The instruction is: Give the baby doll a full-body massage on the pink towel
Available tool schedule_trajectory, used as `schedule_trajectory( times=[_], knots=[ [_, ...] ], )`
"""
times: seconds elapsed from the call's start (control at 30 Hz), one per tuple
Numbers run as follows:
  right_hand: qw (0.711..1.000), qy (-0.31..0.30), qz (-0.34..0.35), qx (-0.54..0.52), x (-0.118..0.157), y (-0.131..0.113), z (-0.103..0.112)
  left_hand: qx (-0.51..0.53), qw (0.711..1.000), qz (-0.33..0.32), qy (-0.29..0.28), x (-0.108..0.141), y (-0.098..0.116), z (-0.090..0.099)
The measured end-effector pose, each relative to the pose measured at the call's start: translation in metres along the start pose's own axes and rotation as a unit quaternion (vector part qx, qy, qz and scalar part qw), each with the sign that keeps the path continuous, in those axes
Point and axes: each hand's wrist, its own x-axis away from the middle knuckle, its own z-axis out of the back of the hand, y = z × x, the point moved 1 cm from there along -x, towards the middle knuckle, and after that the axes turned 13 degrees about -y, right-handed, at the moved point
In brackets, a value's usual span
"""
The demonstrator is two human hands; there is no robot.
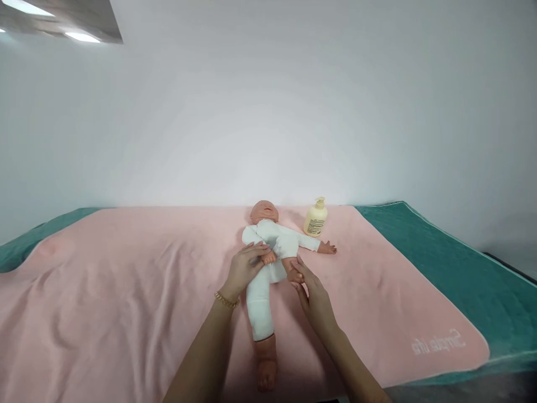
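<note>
A baby doll (259, 302) with white cloth arms, legs and body lies on its back, its head away from me. My left hand (246, 268), a gold bracelet on the wrist, is closed around the doll's small hand, which rests over its body. The doll's leg on the right is bent up, and the fingers of my right hand (315, 298) grip its foot (295, 276). Its other leg lies straight toward me. The doll's second arm stretches out to the right, with its hand (327, 247) on the blanket.
A pale yellow pump bottle (316, 220) stands just beyond the doll's outstretched arm. Beneath everything is a wrinkled pink blanket (126, 302), laid over a green sheet (436, 274) that shows at both sides. A white wall (268, 101) rises behind the far edge.
</note>
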Motion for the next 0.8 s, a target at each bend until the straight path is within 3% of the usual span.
schedule_trajectory(
  times=[0.13, 0.27, 0.43, 0.53, 0.67, 0.8],
  knots=[
    [1.0, 0.007, 0.0, -0.002, 0.018, -0.003, 0.001, 0.119, 0.988, 0.058, 0.084, 0.0, 0.003, 0.006],
    [1.0, -0.007, -0.017, -0.006, 0.047, -0.009, 0.003, 0.216, 0.95, 0.109, 0.198, 0.001, 0.002, 0.018],
    [1.0, -0.017, -0.006, 0.017, 0.081, -0.012, 0.001, 0.284, 0.882, 0.094, 0.363, 0.004, -0.014, 0.031],
    [0.999, -0.018, 0.023, 0.038, 0.098, -0.011, -0.004, 0.341, 0.818, 0.122, 0.447, 0.008, -0.028, 0.038],
    [0.999, -0.021, 0.022, 0.042, 0.117, -0.008, -0.017, 0.427, 0.743, 0.182, 0.483, 0.015, -0.047, 0.047],
    [0.999, -0.023, 0.004, 0.044, 0.131, -0.005, -0.031, 0.443, 0.721, 0.209, 0.49, 0.022, -0.061, 0.051]
  ],
)
